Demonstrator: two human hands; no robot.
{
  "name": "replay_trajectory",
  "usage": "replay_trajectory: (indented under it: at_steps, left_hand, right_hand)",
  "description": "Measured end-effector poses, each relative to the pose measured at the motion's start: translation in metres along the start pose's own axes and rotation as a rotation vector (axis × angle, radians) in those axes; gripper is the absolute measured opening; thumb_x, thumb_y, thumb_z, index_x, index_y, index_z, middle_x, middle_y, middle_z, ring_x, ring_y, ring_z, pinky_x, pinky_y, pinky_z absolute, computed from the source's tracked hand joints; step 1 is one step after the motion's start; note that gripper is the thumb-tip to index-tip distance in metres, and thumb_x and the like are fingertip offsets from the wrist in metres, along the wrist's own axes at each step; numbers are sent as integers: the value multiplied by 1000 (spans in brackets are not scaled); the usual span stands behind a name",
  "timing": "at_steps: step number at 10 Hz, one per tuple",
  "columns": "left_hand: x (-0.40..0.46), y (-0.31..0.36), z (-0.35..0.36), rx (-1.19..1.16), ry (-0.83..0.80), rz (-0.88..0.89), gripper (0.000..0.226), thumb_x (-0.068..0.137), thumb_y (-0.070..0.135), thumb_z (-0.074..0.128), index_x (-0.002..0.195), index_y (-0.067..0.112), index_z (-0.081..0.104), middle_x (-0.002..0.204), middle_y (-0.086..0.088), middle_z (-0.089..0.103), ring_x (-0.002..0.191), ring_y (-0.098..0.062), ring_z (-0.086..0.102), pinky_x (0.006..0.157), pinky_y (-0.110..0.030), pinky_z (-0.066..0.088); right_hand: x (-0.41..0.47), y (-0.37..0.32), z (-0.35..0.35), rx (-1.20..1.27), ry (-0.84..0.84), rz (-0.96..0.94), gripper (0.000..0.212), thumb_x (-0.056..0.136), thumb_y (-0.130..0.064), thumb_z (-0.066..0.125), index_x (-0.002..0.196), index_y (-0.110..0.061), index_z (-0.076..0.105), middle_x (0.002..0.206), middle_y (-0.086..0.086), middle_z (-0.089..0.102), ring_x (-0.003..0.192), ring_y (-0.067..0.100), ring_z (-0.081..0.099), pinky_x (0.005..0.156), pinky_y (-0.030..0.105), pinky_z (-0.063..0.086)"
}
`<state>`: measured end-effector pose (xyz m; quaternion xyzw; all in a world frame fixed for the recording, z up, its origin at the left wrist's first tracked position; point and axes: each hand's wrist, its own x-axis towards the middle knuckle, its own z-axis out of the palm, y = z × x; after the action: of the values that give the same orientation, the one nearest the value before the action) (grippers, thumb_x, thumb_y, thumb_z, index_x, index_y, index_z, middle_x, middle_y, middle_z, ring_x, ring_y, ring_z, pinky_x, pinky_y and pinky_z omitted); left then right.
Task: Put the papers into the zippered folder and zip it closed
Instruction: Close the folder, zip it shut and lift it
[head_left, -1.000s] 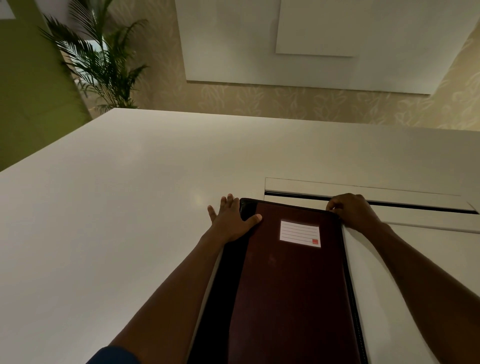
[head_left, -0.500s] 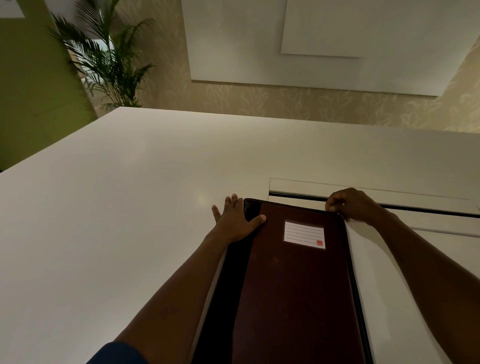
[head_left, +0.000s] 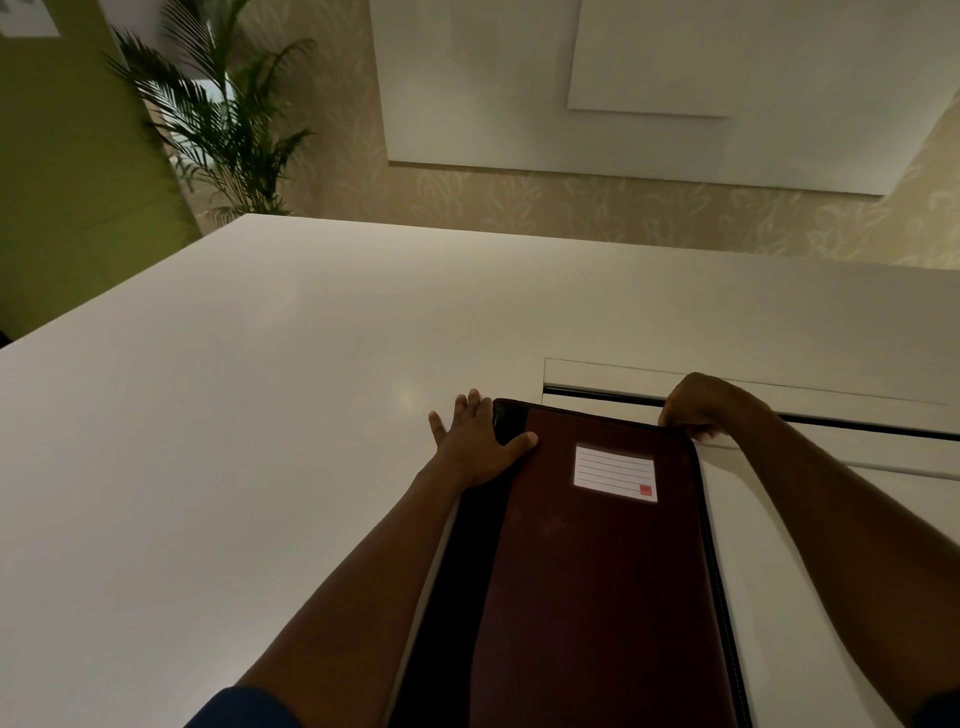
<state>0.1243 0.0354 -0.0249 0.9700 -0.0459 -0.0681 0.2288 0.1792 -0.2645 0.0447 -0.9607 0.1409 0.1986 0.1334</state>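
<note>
Currently one white table (head_left: 260, 415) is carrying one dark maroon zippered folder (head_left: 597, 597), lying flat and shut at the near right, with a black spine strip and one white lined label (head_left: 615, 472). Left hand (head_left: 475, 441) is pressing flat, fingers spread, on its far-left corner; right hand (head_left: 698, 408) is curling closed at the far-right corner, apparently pinching the zipper, pull hidden.
</note>
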Motion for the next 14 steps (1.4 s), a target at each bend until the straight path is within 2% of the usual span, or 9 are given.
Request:
replay_trajectory:
  at_steps: [1,2,4,9,11,12,13,14]
  left_hand:
    - [0,0,0,0,2,1,103,81,79,37,154,12,6,163,-9,-6,149,-23,-13,111,-58,-16]
    - [1,0,1,-5,7,6,103,81,79,37,154,12,7,163,-9,-6,149,-24,-12,111,-59,-16]
    - [1,0,1,-8,9,8,103,81,79,38,154,12,6,163,-9,-6,149,-23,-13,111,-59,-16]
    - [3,-2,3,-22,20,11,104,80,80,39,153,12,7,163,-10,-4,149,-24,-12,111,-58,-16]
    - [3,-4,3,-14,24,10,105,79,80,40,153,12,8,163,-10,-4,149,-24,-12,111,-58,-16]
    - [4,-4,4,-7,31,12,105,79,79,40,153,12,8,163,-10,-4,149,-24,-12,111,-58,-16]
    - [3,-3,5,-8,31,13,105,79,79,40,153,12,8,163,-10,-4,149,-24,-12,111,-58,-16]
    - [3,-2,3,-12,27,13,105,79,79,40,153,12,8,163,-10,-4,149,-23,-11,112,-58,-15]
  right_hand:
    - [1,-3,5,-42,95,8,14,77,-9,65,66,-1,61,61,13,60,45,20,51,47,22,38]
    - [3,-10,15,-58,213,-15,12,75,-6,63,69,-4,53,78,12,61,61,21,56,47,23,38]
    - [8,-16,24,-3,325,-42,19,74,-4,63,65,-9,47,69,8,52,58,20,48,52,27,39]
    - [16,-29,32,54,432,-20,22,73,0,62,62,-9,46,62,7,48,53,19,43,49,25,37]
    - [5,-9,23,113,326,85,16,78,-6,66,71,-1,52,66,10,49,65,23,52,52,26,40]
    - [-4,3,18,175,262,159,18,82,-10,64,70,-1,54,69,11,53,74,26,56,60,28,43]
    - [-3,11,17,206,183,170,24,85,-5,59,62,-3,51,70,12,53,72,26,54,65,29,42]
    - [2,17,16,263,172,108,23,83,5,58,64,-5,50,77,14,54,66,25,54,68,32,45]
